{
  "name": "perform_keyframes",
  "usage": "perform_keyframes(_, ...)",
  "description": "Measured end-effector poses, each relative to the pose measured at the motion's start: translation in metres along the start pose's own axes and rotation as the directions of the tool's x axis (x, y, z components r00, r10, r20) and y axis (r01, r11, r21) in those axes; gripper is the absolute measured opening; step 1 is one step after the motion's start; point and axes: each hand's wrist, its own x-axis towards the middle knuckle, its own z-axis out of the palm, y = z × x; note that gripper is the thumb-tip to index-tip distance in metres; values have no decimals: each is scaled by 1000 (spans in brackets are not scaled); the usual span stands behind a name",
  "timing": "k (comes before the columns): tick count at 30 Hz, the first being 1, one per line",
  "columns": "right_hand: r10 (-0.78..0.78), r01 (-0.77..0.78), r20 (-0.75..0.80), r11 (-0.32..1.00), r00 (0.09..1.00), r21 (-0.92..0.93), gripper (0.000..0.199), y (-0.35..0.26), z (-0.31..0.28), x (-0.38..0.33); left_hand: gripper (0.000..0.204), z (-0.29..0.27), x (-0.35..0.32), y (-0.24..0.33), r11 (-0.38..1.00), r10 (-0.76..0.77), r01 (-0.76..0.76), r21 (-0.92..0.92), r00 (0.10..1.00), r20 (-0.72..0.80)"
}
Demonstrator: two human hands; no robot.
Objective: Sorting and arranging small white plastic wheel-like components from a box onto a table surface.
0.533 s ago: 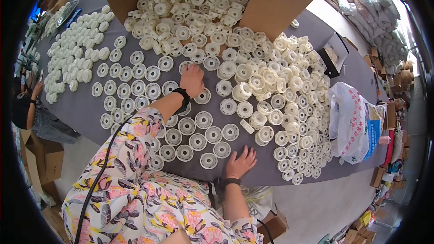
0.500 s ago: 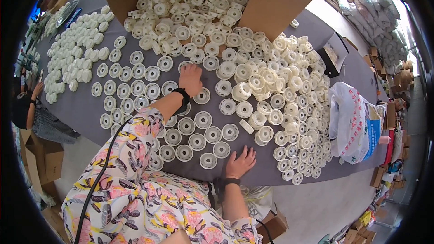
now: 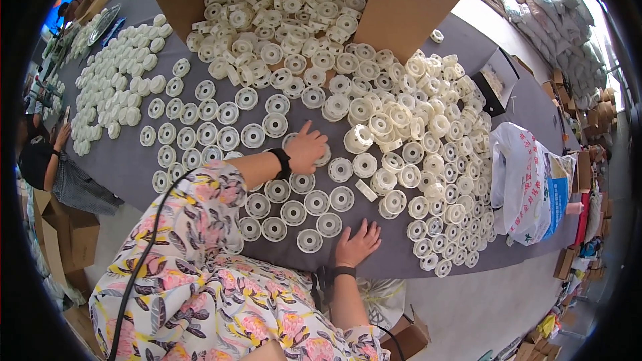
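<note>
My left hand (image 3: 305,150) reaches over the middle of the laid-out round white plastic wheel-like parts. Its fingers are spread, and they rest on or just above one such wheel (image 3: 324,156) that shows beside the fingertips. Part of another wheel (image 3: 289,140) peeks out at the hand's left side; the palm hides what lies beneath it. Flat on the grey tablecloth (image 3: 374,261) near the table's front edge lies my right hand (image 3: 358,244), fingers apart and holding nothing. The nearest part to it is a white wheel (image 3: 309,241) on its left.
An overturned cardboard box (image 3: 408,10) spills a heap of similar parts (image 3: 281,13) at the back. More are piled to the right, beside a white plastic bag (image 3: 521,184) and a black box (image 3: 493,83). Cream round pieces (image 3: 117,83) cover the far left, where another person's hand (image 3: 62,136) shows.
My left hand has moved nearer and a little right, uncovering a wheel it was over at the back. My right hand stays in place on the cloth.
</note>
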Motion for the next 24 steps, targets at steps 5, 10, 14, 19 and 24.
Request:
perform_keyframes(5, -7, 7, -11, 1000, 1000, -9, 57, -4, -2, 1, 50, 8, -5, 11, 954, 127, -197, -227, 948, -291)
perform_keyframes(10, -10, 10, -1, 1000, 1000, -12, 57, -4, -1, 1, 63, 36, 18, 44, 963, 78, -114, -245, 985, -152)
perform_keyframes(14, 2, -2, -4, 1000, 1000, -29, 57, -2, 0, 0, 70, 19, 11, 51, 955, -31, -12, -297, 990, -140)
perform_keyframes(19, -3, 3, -11, 1000, 1000, -19, 57, -3, 1, 2, 69, 14, 7, 31, 788, -101, 22, -616, 990, -94)
perform_keyframes(24, 0, 0, -3, 1000, 1000, -10, 57, -2, 0, 1, 74, 24, -1, 18, 826, -70, -39, -563, 983, -171)
